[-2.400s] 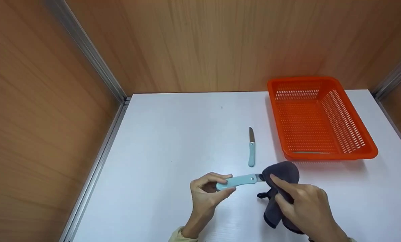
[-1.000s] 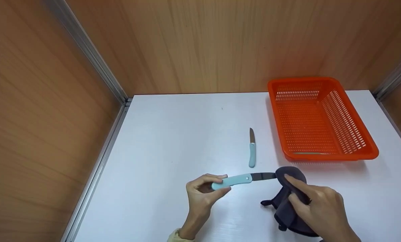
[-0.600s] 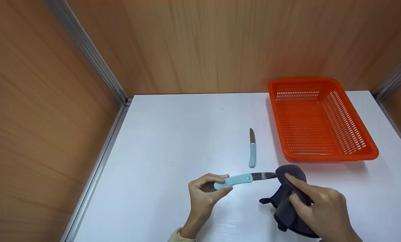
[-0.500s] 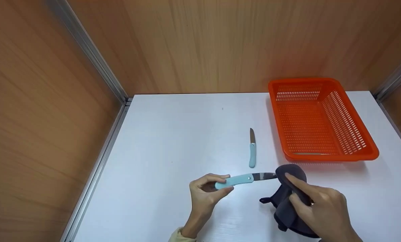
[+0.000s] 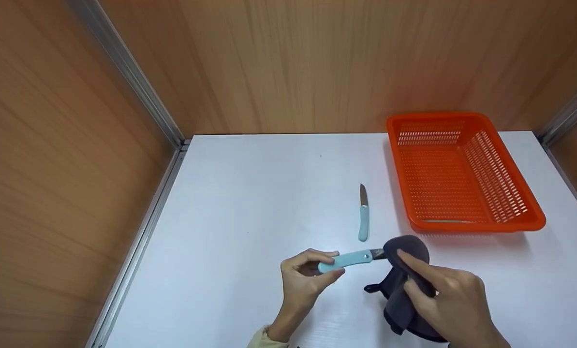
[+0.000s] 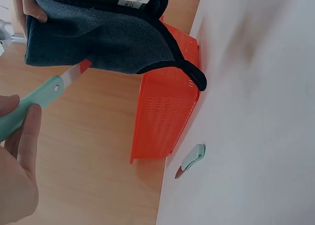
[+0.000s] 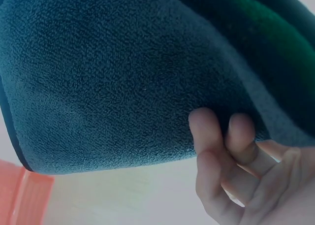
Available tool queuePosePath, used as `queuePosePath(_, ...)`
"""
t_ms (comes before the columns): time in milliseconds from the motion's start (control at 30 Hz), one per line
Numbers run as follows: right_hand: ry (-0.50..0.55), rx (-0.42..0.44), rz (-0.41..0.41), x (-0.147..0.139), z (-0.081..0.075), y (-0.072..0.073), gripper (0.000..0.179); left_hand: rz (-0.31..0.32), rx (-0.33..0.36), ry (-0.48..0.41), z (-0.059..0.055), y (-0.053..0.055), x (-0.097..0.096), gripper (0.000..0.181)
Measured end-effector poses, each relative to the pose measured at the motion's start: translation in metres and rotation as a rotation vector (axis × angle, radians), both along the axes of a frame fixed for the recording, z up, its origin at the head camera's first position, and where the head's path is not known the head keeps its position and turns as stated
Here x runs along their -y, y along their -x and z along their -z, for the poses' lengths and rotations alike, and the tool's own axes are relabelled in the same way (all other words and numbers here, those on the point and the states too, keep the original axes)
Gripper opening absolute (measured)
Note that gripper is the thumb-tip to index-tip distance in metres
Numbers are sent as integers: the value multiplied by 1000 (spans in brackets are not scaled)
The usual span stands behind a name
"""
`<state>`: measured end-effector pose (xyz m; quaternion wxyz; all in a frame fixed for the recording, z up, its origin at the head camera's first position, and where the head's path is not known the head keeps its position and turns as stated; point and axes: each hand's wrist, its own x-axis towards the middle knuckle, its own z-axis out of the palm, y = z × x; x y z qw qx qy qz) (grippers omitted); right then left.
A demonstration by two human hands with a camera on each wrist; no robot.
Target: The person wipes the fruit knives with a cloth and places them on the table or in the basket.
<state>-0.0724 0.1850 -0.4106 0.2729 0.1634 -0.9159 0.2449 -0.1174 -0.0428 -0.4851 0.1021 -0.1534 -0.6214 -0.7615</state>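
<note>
My left hand [image 5: 300, 282] pinches the light-blue handle of a small knife [image 5: 350, 258], its blade pointing right. My right hand [image 5: 455, 297] grips a folded dark-grey cloth [image 5: 406, 246] with its thumb and fingers, the index finger lying along the fold. Most of the blade is hidden in the cloth; a short stretch by the handle shows. In the left wrist view, the cloth [image 6: 108, 40] has a hanging loop, a white label and a green inner side, and the knife [image 6: 42, 93] meets its lower edge. Curled fingers of the right hand [image 7: 231, 166] press the cloth's fuzzy side.
A second light-blue-handled knife [image 5: 363, 220] lies on the white table [image 5: 249, 193], blade pointing away. At the back right stands an orange basket [image 5: 477, 225] with a thin pale item [image 5: 442, 221] partly visible by its near wall. Wooden panels [image 5: 288, 67] enclose the table.
Blade mostly covered at first, then more exposed as the cloth slid right toward the tip. Since half a second ago the cloth has moved left and the knife slightly right, covering more blade.
</note>
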Motion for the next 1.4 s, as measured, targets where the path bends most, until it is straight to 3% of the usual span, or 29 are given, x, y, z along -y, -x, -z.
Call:
queuePosePath(267,-33,28,-7,10,7,2,44,16,-12,5,-2,-1,-3,20)
queuePosePath(433,-61,34,-19,13,10,3,43,45,-38,-42,-4,-2,-4,19)
queuePosePath(933,-66,172,38,14,9,0,40,40,-26,-103,-6,-5,-3,21)
queuePosePath(1167,-74,162,48,12,10,1,41,58,-68,-145,-7,-4,1,20)
queuePosePath(1400,-62,146,60,10,12,2,41,61,4,-146,-7,-5,4,21)
